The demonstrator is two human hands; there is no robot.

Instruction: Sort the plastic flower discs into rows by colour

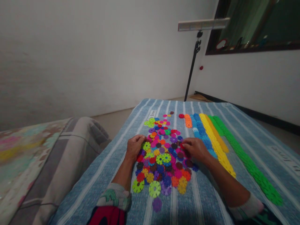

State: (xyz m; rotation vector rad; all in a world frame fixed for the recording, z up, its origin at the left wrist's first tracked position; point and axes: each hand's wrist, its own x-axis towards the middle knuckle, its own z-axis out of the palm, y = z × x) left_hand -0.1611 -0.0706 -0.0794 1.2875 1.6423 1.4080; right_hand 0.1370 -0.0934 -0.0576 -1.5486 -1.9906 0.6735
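Observation:
A loose pile of notched plastic discs (pixel 161 150) in mixed colours lies on a blue-and-white striped cloth (pixel 112 175). At the pile's left edge, my left hand (pixel 135 146) has its fingers curled together; whatever may be between them is hidden. A lime green disc (pixel 146 146) lies just beside those fingertips. My right hand (pixel 195 148) is over the right edge of the pile, its thumb and finger pinching a red disc (pixel 182 145). Purple, brown and pink discs lie under and around it.
Right of the pile run sorted disc rows: orange (pixel 188 121), blue (pixel 202 132), yellow (pixel 217 147) and green (pixel 248 162). A single red disc (pixel 181 116) heads the orange row. A black stand (pixel 193 62) rises behind the cloth. A grey-covered surface (pixel 70 150) is at left.

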